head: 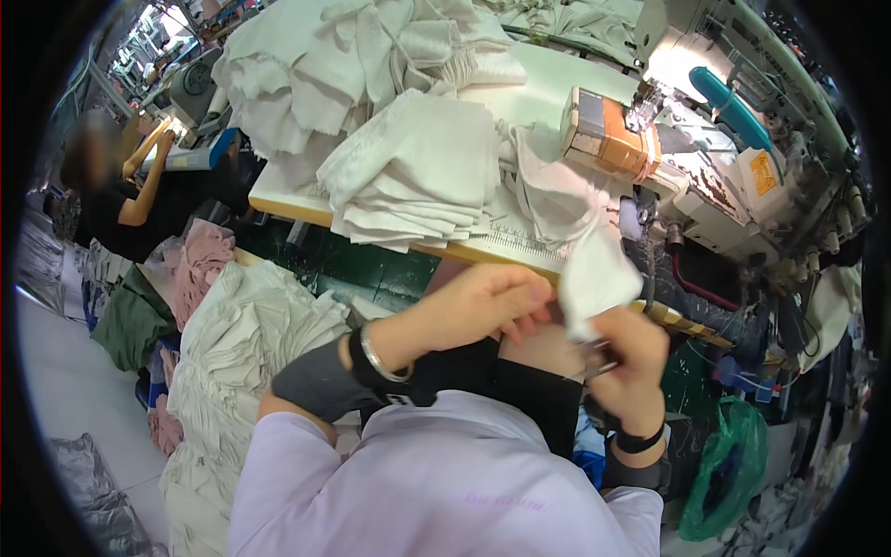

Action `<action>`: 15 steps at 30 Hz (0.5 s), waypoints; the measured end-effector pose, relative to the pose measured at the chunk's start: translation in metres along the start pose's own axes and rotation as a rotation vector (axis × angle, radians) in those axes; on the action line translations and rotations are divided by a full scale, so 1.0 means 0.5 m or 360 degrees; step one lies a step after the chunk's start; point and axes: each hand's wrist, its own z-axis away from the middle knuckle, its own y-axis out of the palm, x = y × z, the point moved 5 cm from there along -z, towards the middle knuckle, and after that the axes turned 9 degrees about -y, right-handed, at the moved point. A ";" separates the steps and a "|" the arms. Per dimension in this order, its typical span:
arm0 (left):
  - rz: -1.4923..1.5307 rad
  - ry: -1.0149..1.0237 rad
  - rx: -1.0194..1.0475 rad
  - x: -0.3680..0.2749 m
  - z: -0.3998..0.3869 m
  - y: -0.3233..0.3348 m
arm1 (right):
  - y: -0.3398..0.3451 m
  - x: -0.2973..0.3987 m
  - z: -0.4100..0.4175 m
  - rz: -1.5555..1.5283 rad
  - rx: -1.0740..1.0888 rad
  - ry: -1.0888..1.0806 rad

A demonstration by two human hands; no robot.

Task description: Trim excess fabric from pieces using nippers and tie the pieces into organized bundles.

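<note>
My right hand (630, 351), blurred by motion, grips a small metal tool (600, 355), perhaps thread snips, below the table edge. A white fabric piece (600, 278) hangs from the table edge down to my right fingers; whether they pinch it is not clear. My left hand (511, 299) hovers to the left of this cloth over my lap, fingers curled, and I cannot tell whether it holds anything. On the table, a neat stack of folded white fabric pieces (424, 167) lies in front of me, beside a loose crumpled piece (553, 181).
An industrial sewing machine (724, 174) with a taped cardboard box (605, 132) stands at the right. A large heap of white fabric (313, 69) covers the table's back left. More white cloth (237, 362) is piled at my left. Another person (132, 188) works at the far left.
</note>
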 end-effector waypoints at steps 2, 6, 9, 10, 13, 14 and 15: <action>0.0156 0.0076 -0.0093 0.061 -0.038 0.011 | 0.055 0.027 0.006 -0.0124 0.0345 -0.0057; 0.0195 -0.0014 -0.0210 0.139 -0.016 -0.007 | 0.089 -0.038 0.054 -0.0737 0.0539 0.0538; 0.0141 -0.0112 -0.0239 0.166 0.020 -0.014 | 0.107 -0.147 0.104 -0.1016 0.0295 0.1007; 0.0145 -0.0124 -0.0232 0.173 0.025 -0.014 | 0.111 -0.161 0.110 -0.0914 0.0339 0.1078; 0.0202 -0.0183 -0.0227 0.185 0.035 -0.010 | 0.151 -0.186 0.120 -0.1007 0.0420 0.1138; 0.0188 -0.0192 -0.0229 0.185 0.037 -0.009 | 0.164 -0.187 0.116 -0.1079 0.0368 0.1153; 0.0177 -0.0198 -0.0235 0.186 0.039 -0.007 | 0.172 -0.185 0.107 -0.1081 0.0371 0.1150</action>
